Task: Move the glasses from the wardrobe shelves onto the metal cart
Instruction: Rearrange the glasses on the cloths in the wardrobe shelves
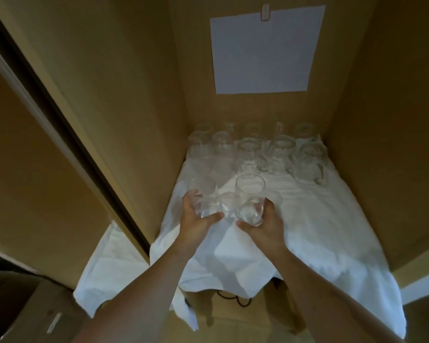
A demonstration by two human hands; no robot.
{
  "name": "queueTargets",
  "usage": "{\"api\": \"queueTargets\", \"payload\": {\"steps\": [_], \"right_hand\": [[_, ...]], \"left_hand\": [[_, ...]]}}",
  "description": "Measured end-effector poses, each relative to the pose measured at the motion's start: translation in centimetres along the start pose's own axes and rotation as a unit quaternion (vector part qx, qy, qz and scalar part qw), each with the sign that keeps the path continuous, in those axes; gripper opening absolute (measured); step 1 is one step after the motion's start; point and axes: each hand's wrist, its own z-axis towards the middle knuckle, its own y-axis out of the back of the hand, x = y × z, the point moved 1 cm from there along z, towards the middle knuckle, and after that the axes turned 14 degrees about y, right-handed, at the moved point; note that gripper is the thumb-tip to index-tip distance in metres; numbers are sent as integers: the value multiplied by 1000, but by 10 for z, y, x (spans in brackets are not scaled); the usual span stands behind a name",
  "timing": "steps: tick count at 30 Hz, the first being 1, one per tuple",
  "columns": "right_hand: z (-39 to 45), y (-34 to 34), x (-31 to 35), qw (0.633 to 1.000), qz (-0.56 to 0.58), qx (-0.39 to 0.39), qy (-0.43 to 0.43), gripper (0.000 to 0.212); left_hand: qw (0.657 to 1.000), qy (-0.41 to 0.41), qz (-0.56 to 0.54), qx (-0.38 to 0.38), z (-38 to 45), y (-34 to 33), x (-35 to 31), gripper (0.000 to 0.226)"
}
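Inside the wardrobe, a shelf is covered by a white cloth [307, 214]. My left hand [196, 219] grips a clear glass [203, 196] at the front left of the shelf. My right hand [263, 224] grips a taller clear glass [250, 196] just beside it. A third glass [227, 206] stands between the two held ones. Several more clear glasses [280, 152] stand in rows at the back of the shelf. The metal cart is out of view.
Wooden wardrobe walls close in on the left [124, 107] and right [382, 144]. A white paper sheet [265, 50] is stuck on the back panel. The cloth hangs over the shelf's front edge. A cardboard box [27, 310] sits at the lower left.
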Motion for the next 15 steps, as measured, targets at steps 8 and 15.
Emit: {"api": "queueTargets", "payload": {"steps": [8, 15], "right_hand": [[-3, 5, -6, 999, 52, -9, 14, 76], [-4, 11, -9, 995, 97, -2, 24, 84]], "left_hand": [[995, 45, -14, -90, -15, 0, 2, 99], [986, 56, 41, -149, -34, 10, -21, 85]]}}
